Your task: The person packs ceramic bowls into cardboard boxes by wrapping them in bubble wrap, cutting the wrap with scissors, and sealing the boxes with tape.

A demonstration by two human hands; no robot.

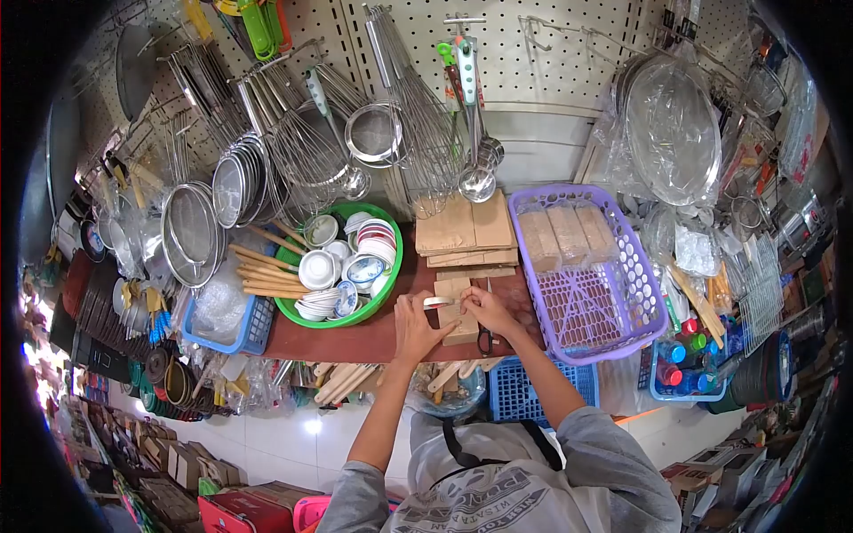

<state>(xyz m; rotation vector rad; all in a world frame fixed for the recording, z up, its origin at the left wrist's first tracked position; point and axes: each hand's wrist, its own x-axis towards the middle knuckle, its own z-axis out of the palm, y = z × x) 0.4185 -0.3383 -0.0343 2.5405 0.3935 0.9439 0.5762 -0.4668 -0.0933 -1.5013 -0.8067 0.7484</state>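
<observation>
My left hand (418, 327) is closed around a small roll of tape (436, 303), over a narrow brown cardboard box (460, 330) on the dark red shelf (360, 340). Just right of the roll, my right hand (485, 311) has its fingers pinched together above the same box; what they hold is too small to make out. Black-handled scissors (485, 342) lie beside the box, under my right wrist. Behind my hands sits a stack of flat brown cardboard (464, 229).
A green basin (397, 258) of bowls and wooden-handled tools stands left. On the right is a purple basket (662, 327) with wrapped brown packs (569, 235). Whisks (426, 169) and strainers (671, 133) hang behind. Blue baskets (544, 391) sit below the shelf.
</observation>
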